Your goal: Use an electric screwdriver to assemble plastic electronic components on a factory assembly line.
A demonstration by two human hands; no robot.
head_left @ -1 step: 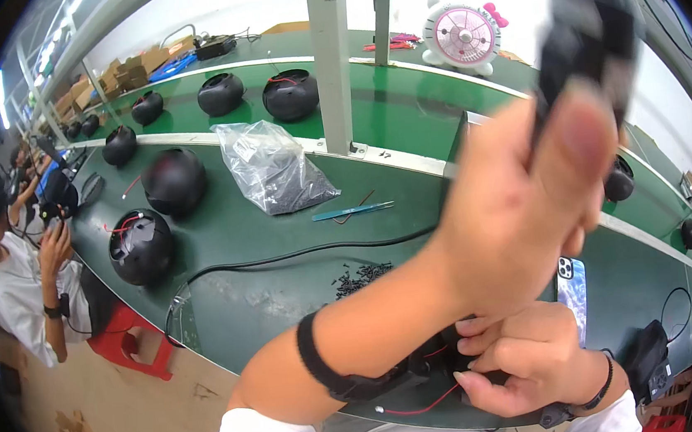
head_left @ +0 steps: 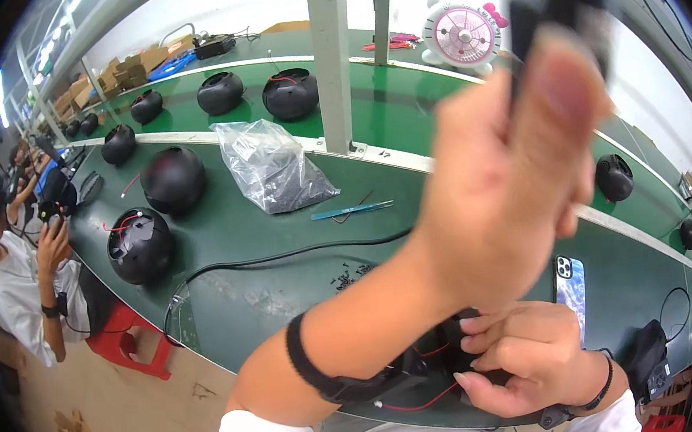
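My left hand [head_left: 502, 193] is raised in front of me, its fingers wrapped round a thick black hand tool [head_left: 554, 0]. Motion blurs the tool, and its exact kind and working end do not show. Lower down, my right hand [head_left: 534, 356] has its fingers curled against a black part [head_left: 452, 346] that my left forearm and hand largely hide. A red wire [head_left: 423, 407] with a small white connector runs out beside my right fingertips. Small black screws [head_left: 352, 276] lie in a pile beyond my left forearm.
Round black housings [head_left: 141, 246] with red wires stand at the left. A clear bag [head_left: 275, 173] of dark small parts, blue tweezers [head_left: 352, 210] and a black cable [head_left: 300, 255] lie on the green table. A phone [head_left: 570, 298] lies at right. Another person [head_left: 22, 272] works far left.
My left hand has shifted left and slightly up with the black tool, uncovering a round black housing at the right. My right hand stays in place.
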